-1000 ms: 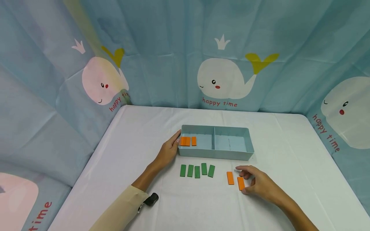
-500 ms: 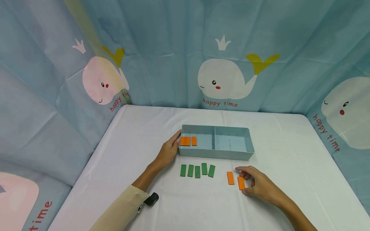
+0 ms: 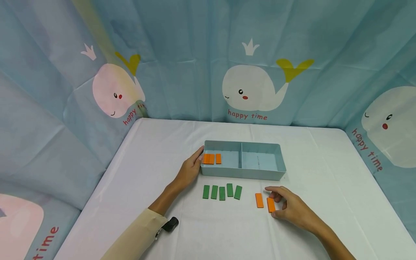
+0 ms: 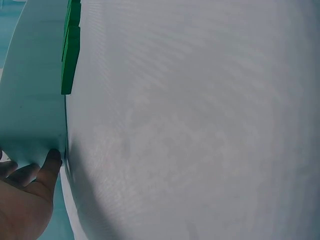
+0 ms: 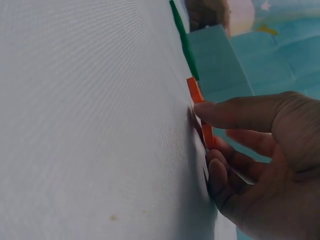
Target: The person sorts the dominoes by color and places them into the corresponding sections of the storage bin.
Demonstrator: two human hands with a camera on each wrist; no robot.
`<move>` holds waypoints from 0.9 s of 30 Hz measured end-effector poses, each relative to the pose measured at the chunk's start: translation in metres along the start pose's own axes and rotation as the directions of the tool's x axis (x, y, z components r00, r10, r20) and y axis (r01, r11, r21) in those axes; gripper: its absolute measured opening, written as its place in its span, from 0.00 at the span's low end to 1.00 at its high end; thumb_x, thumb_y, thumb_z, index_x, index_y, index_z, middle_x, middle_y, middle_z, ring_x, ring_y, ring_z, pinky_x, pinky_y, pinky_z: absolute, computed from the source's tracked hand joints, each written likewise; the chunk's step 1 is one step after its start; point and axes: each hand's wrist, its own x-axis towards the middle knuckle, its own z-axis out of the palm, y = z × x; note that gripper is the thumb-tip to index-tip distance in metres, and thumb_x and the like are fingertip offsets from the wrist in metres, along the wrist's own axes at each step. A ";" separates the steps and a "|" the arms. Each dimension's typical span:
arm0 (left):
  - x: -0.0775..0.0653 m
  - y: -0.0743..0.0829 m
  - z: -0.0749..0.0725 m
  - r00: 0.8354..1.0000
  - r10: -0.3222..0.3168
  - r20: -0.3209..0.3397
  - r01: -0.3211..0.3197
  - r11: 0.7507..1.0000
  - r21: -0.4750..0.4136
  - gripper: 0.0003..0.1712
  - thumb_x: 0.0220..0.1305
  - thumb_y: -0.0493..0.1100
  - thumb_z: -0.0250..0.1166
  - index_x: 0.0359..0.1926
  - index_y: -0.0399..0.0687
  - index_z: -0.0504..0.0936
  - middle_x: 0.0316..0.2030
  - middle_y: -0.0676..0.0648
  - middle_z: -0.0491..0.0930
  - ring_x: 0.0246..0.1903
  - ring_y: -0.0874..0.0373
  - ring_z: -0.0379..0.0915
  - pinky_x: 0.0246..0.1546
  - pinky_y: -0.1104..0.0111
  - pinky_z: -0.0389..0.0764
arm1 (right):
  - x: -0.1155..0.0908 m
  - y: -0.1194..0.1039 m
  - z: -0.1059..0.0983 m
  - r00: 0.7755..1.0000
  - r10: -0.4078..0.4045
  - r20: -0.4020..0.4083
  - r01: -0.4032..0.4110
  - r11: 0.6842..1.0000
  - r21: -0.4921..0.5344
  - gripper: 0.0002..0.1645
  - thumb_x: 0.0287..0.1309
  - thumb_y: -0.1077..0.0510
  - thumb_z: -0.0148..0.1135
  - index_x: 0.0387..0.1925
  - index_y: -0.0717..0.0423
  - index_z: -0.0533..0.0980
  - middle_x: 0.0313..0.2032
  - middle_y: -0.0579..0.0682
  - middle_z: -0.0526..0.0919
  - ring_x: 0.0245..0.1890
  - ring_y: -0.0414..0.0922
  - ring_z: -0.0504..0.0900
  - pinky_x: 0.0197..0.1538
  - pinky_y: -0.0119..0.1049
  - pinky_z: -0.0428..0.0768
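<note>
At the desk [image 3: 315, 169], the right hand [image 3: 290, 207] pinches the rightmost orange tile [image 3: 271, 204] endwise — its long axis toward the box [image 3: 243, 174].

Tiles [image 3: 259, 200] are orange or green, the box [image 3: 242, 173] grey-blue, cloth [image 3: 156, 151] white, curtain [image 3: 195, 39] whale-printed blue.

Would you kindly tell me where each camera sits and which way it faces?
Head: worn on the head, facing forward and down at the blue box, green tiles and orange tiles; left hand, right hand and forearms show.
Left wrist: on that wrist, facing the blue box's side and white tablecloth; left hand at lower left.
Right wrist: on that wrist, facing across the tablecloth toward the box; right hand at right, apparently the left hand at top.
Shared: head and right wrist both show box, green and orange tiles.
</note>
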 end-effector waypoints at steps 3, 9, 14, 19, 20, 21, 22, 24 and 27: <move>0.000 0.000 0.000 1.000 0.005 0.001 -0.005 1.000 -0.007 0.31 0.88 0.42 0.45 0.84 0.41 0.55 0.83 0.42 0.56 0.82 0.48 0.50 0.81 0.49 0.55 | 0.000 -0.001 0.000 1.000 -0.005 -0.012 0.005 1.000 -0.004 0.43 0.47 0.66 0.81 0.68 0.52 0.77 0.48 0.46 0.80 0.46 0.41 0.75 0.42 0.29 0.81; 0.000 -0.001 0.000 1.000 0.006 0.000 -0.006 1.000 -0.019 0.31 0.88 0.42 0.46 0.84 0.43 0.55 0.83 0.42 0.56 0.82 0.49 0.50 0.82 0.49 0.55 | 0.002 -0.004 0.002 1.000 0.003 -0.030 -0.003 1.000 -0.019 0.44 0.48 0.64 0.83 0.68 0.51 0.77 0.48 0.46 0.80 0.46 0.40 0.76 0.43 0.29 0.82; 0.000 -0.001 0.000 1.000 -0.008 0.003 0.008 1.000 -0.026 0.31 0.88 0.42 0.45 0.85 0.46 0.55 0.83 0.43 0.56 0.82 0.52 0.50 0.82 0.52 0.55 | 0.004 -0.009 0.003 0.999 -0.001 -0.043 0.001 1.000 0.001 0.44 0.48 0.65 0.83 0.68 0.52 0.78 0.51 0.46 0.82 0.46 0.41 0.78 0.45 0.30 0.84; 0.000 0.000 0.000 1.000 -0.013 0.000 0.013 1.000 -0.019 0.31 0.88 0.42 0.46 0.84 0.43 0.55 0.83 0.43 0.56 0.82 0.52 0.50 0.82 0.51 0.56 | 0.006 -0.014 0.005 0.998 -0.041 -0.053 0.043 0.999 0.029 0.43 0.49 0.68 0.81 0.68 0.52 0.78 0.52 0.45 0.82 0.47 0.40 0.80 0.46 0.31 0.86; 0.000 0.000 0.000 1.000 -0.011 0.002 0.011 1.000 -0.018 0.31 0.88 0.42 0.46 0.84 0.43 0.55 0.83 0.43 0.56 0.82 0.51 0.50 0.82 0.51 0.56 | 0.007 -0.015 0.005 0.997 -0.049 -0.055 0.051 0.998 0.033 0.42 0.49 0.68 0.80 0.68 0.52 0.78 0.51 0.45 0.82 0.47 0.40 0.80 0.46 0.31 0.86; 0.000 0.000 0.000 1.000 -0.012 0.003 0.012 1.000 -0.019 0.31 0.88 0.42 0.46 0.84 0.43 0.55 0.83 0.43 0.56 0.82 0.51 0.50 0.82 0.50 0.56 | 0.007 -0.015 0.006 0.997 -0.058 -0.057 0.060 0.998 0.034 0.42 0.49 0.69 0.80 0.68 0.53 0.78 0.52 0.45 0.82 0.47 0.39 0.81 0.46 0.31 0.86; 0.000 0.000 0.000 1.000 -0.013 0.005 0.013 1.000 -0.017 0.31 0.88 0.42 0.46 0.84 0.43 0.55 0.83 0.42 0.55 0.82 0.51 0.50 0.82 0.50 0.55 | 0.007 -0.016 0.006 0.996 -0.066 -0.057 0.068 0.997 0.034 0.41 0.50 0.69 0.79 0.67 0.53 0.78 0.52 0.45 0.82 0.46 0.39 0.81 0.46 0.31 0.86; 0.000 -0.001 0.000 1.000 -0.018 0.009 0.019 1.000 -0.019 0.31 0.88 0.42 0.46 0.85 0.45 0.55 0.83 0.43 0.55 0.82 0.51 0.50 0.82 0.50 0.55 | 0.008 -0.017 0.007 0.995 -0.080 -0.059 0.082 0.996 0.035 0.41 0.50 0.70 0.78 0.68 0.53 0.78 0.52 0.44 0.82 0.46 0.38 0.81 0.46 0.31 0.86; 0.001 -0.001 0.000 1.000 -0.020 0.009 0.020 1.000 -0.021 0.31 0.88 0.43 0.46 0.85 0.46 0.55 0.83 0.44 0.55 0.82 0.51 0.50 0.81 0.50 0.56 | 0.009 -0.020 0.009 0.993 -0.098 -0.066 0.100 0.994 0.033 0.40 0.51 0.69 0.78 0.68 0.52 0.78 0.52 0.44 0.82 0.46 0.38 0.81 0.45 0.31 0.86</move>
